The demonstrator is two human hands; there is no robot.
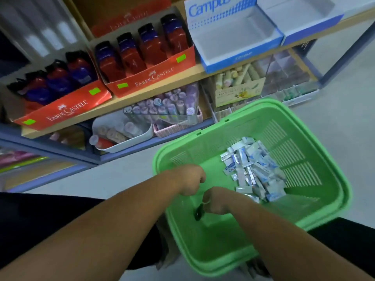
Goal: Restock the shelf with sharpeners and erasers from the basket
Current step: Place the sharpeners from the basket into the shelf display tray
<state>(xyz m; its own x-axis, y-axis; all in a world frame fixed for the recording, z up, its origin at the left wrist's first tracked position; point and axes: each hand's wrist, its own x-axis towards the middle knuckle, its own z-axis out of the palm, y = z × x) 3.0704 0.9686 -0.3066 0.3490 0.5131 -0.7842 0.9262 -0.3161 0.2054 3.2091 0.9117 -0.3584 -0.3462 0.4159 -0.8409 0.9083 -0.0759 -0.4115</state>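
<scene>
I read "Faber-Castell" on the left red display box (67,111) and the right red display box (154,77), "Campus" on the blue-and-white box (210,8); the erasers (251,167) print too blurred

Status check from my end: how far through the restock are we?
Looks done: two red Faber-Castell boxes on the shelf hold rows of red-and-blue items, probably sharpeners. In hand: the right hand pinches a small dark piece low in the green basket; the left hand is curled beside it, contents hidden. Left: the eraser pile in the basket, while both Campus boxes stand empty.
</scene>
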